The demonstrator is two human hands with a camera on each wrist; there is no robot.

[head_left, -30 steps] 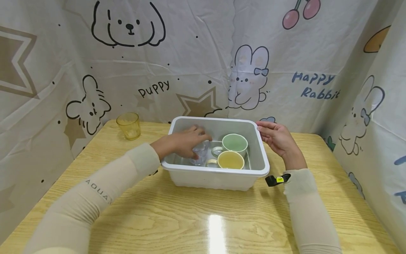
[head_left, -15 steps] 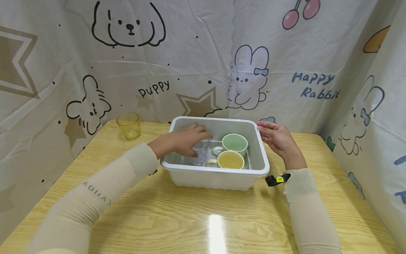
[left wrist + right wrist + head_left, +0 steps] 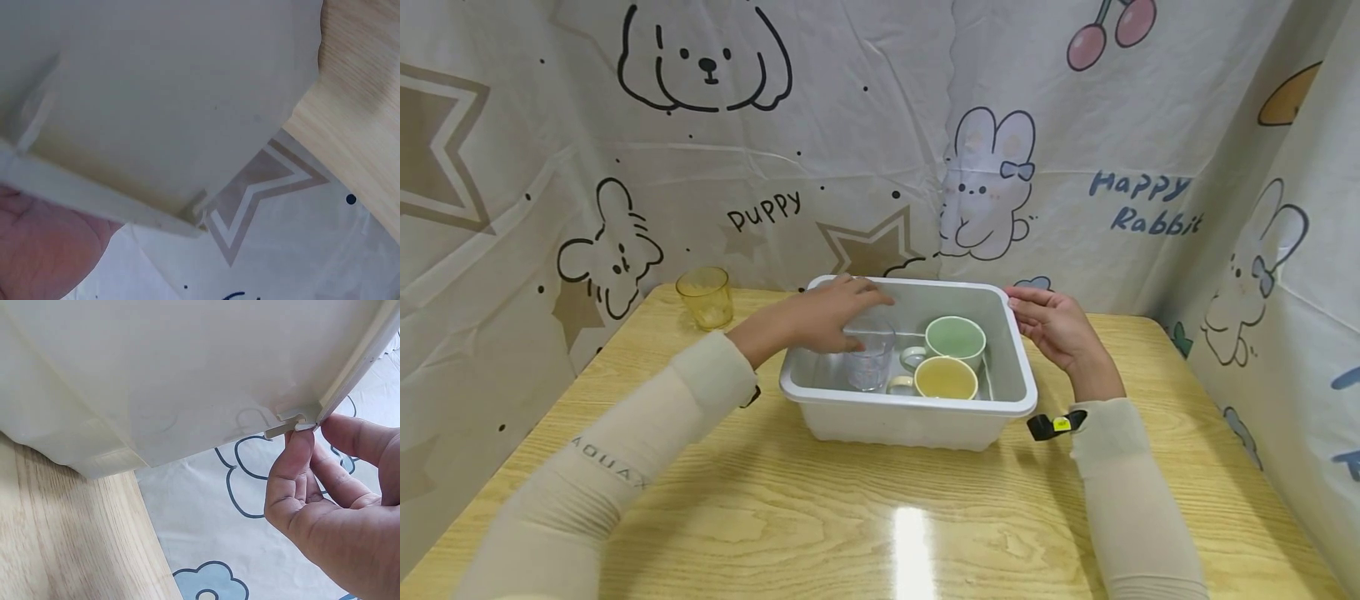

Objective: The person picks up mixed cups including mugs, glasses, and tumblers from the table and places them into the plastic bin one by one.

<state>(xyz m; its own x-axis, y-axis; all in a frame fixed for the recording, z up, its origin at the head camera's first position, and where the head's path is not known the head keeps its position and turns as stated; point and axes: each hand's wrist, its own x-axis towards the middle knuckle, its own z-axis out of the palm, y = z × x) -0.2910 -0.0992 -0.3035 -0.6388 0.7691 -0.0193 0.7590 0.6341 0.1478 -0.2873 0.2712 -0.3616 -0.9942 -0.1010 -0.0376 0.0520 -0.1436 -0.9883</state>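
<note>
A white plastic bin (image 3: 902, 423) stands on the table. Inside it, a clear drinking glass (image 3: 869, 367) is upright on the left, beside a green mug (image 3: 955, 335) and a yellow mug (image 3: 946, 379) whose handles point left. Above the clear glass is my left hand (image 3: 827, 315), fingers spread and loosely bent, reaching over the bin's left rim. The left wrist view shows part of that palm (image 3: 50, 244) beyond the bin's edge. My right hand (image 3: 1056, 327) pinches the bin's rim near its back right corner; the right wrist view shows thumb and fingers at the edge.
An amber glass (image 3: 705, 298) stands at the back left of the wooden table (image 3: 775, 517). A printed cloth (image 3: 865, 125) hangs behind and along the sides of the table. The bin's walls rise above both mugs.
My left hand has let go of the clear glass and moved up and slightly left, showing more of it. The glass stays in the bin. My right hand has kept its place.
</note>
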